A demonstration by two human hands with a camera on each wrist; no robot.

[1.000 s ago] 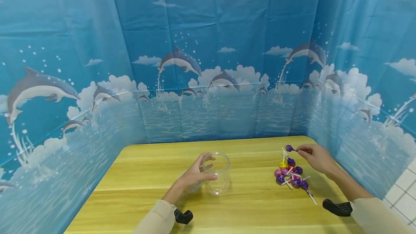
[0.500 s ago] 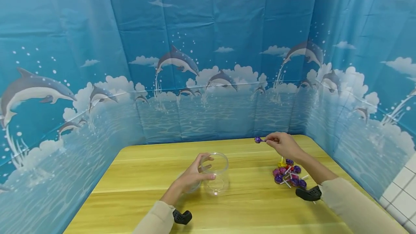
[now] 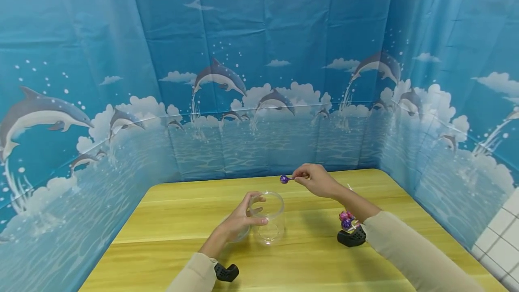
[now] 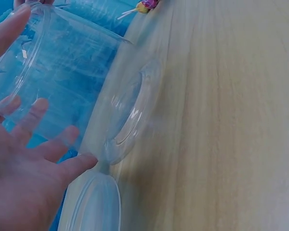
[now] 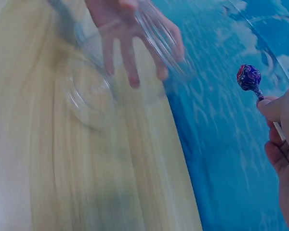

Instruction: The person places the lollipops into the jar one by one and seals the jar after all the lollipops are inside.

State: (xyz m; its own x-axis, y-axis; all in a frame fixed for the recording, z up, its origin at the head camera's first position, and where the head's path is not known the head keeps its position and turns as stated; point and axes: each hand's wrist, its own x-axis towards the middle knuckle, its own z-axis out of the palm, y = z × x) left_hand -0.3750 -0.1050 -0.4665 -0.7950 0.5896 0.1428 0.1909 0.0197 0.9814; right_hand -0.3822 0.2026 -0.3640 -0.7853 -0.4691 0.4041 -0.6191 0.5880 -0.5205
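Observation:
My left hand (image 3: 241, 220) is wrapped around the side of a clear plastic jar (image 3: 275, 222), which stands upright with its round mouth uncovered. In the left wrist view the jar (image 4: 72, 72) is see-through with nothing inside, and the spread fingers lie along its wall. Beside the jar, by that hand, is a clear round lid (image 4: 96, 207). Above and to the right of the jar's rim, my right hand (image 3: 318, 180) pinches a lollipop (image 3: 284, 179) by its stick. Its round purple wrapped head (image 5: 249, 77) points left, toward the jar.
A pile of wrapped lollipops (image 3: 347, 221) lies on the right side of the yellow wood-grain table (image 3: 182, 220), partly hidden by my right forearm and a black wrist mount (image 3: 352, 237). A blue dolphin-print curtain (image 3: 243, 148) encloses the table's back and sides.
My right hand has carried the lollipop left from above the pile to near the jar's mouth. The left hand and jar have stayed in place.

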